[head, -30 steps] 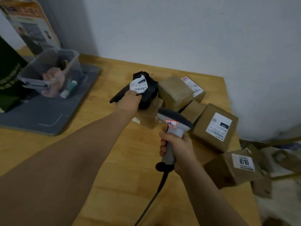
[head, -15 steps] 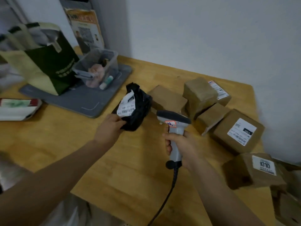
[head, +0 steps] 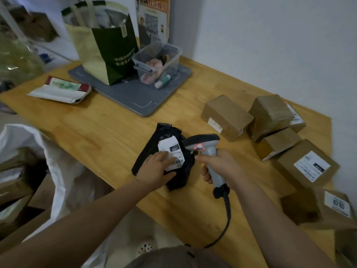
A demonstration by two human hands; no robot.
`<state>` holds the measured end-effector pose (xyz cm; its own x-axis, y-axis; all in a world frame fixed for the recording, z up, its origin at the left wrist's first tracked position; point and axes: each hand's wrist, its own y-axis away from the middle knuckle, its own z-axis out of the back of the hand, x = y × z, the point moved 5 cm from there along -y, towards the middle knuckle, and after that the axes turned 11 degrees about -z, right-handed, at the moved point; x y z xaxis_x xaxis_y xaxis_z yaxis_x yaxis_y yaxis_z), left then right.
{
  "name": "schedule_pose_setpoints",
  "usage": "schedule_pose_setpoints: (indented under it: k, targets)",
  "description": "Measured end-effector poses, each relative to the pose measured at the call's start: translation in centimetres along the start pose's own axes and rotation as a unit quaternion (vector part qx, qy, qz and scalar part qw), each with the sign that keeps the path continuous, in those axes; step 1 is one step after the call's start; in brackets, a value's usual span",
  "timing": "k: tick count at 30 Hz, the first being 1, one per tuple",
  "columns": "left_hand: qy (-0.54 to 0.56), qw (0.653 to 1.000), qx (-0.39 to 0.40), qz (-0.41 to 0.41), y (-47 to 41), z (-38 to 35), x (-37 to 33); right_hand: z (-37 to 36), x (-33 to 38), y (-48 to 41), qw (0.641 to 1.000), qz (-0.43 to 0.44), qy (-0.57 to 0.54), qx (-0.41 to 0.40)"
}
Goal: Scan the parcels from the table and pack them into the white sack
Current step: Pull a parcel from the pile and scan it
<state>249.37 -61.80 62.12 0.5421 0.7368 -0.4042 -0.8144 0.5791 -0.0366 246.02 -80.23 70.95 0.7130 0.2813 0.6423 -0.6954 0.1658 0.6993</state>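
Currently the left hand (head: 154, 171) grips a black plastic mailer bag with a white barcode label (head: 150, 147), fingers across the label, thumb curled at its lower edge. The bag sits over the wooden surface (head: 116, 132) near the front edge. The right hand (head: 222, 167) wraps around a grey corded handheld scanner (head: 202, 141), its head just beside the bag. A white woven sack (head: 58, 171) stands open at left.

My left hand (head: 154, 171): arm outstretched, fingers (head: 166, 157) and thumb pinching the black parcel (head: 178, 181). My right hand (head: 222, 167): fingers (head: 205, 174) wrapped round the scanner (head: 202, 140).
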Motion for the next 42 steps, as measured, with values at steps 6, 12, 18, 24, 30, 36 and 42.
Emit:
schedule_pose_setpoints:
  k: [6,12,18,24,30,36,42]
  targets:
    - [0.114,0.988,0.013,0.103,-0.3,-1.6,1.3,0.3,0.2,1.2,0.992,-0.035,0.122,-0.002]
    - [0.121,0.987,0.013,0.105,-0.2,-1.7,1.1,-0.5,0.5,2.3,0.985,-0.049,0.163,-0.002]
    - [0.119,0.988,0.0,0.099,-0.2,-1.6,1.1,-0.6,1.6,2.9,0.986,-0.041,0.162,-0.003]
    - [0.12,0.989,-0.003,0.09,-0.3,-1.4,0.9,-0.7,1.4,3.3,0.986,-0.046,0.161,0.006]
    - [0.112,0.99,-0.006,0.085,-0.3,-1.4,0.8,-0.8,1.2,3.2,0.987,-0.046,0.152,0.014]
    - [0.081,0.993,-0.017,0.078,-0.3,-1.3,0.7,-0.8,0.8,2.9,0.989,-0.045,0.138,0.019]
    - [-0.043,0.996,0.047,0.064,-0.8,-2.3,-0.5,-0.8,0.4,2.8,0.995,-0.028,0.091,0.016]
